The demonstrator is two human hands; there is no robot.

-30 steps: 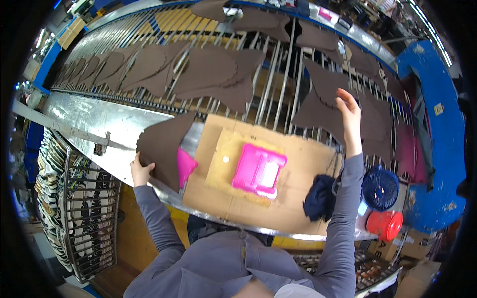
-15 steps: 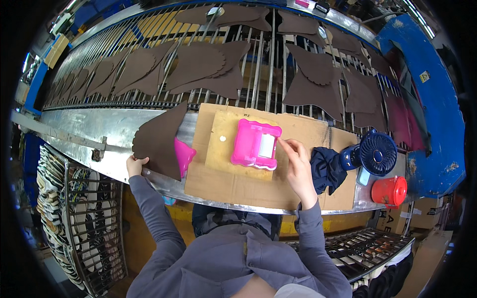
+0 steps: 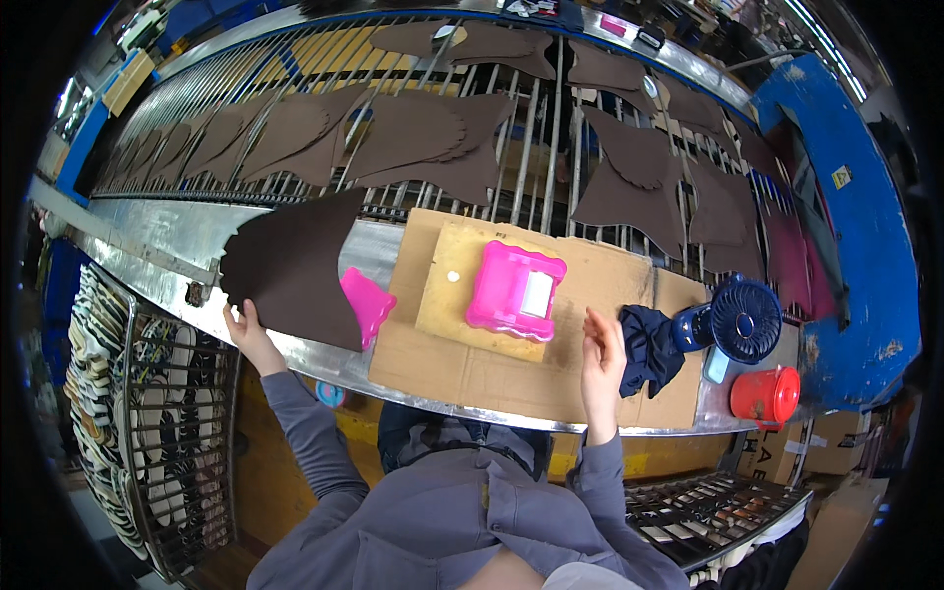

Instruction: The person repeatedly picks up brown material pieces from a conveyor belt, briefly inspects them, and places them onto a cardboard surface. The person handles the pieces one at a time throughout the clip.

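Note:
A dark brown cut sheet (image 3: 295,265) with a scalloped left edge lies at the left of the metal table. My left hand (image 3: 256,339) grips its lower left corner, thumb on top. A bright pink scalloped piece (image 3: 367,303) shows partly beside it; the rest may be hidden under the brown sheet. On a yellowish board (image 3: 447,320) sits a pink plastic frame-like object (image 3: 500,290) with wavy ends and a white rectangular panel (image 3: 537,293). My right hand (image 3: 602,364) hovers right of it, apart from it, fingers loosely extended and nothing visible in them.
Brown cut pieces (image 3: 423,138) cover the barred rack behind. Cardboard (image 3: 472,379) lies under the board. To the right are dark blue cloth (image 3: 649,349), a blue fan (image 3: 745,317), a red lidded bucket (image 3: 765,395) and a blue machine housing (image 3: 836,226). A wire rack (image 3: 177,433) stands left.
My left hand has moved left, taking the brown sheet with it. The right hand has drawn back from the pink object's right edge. The view has shifted slightly.

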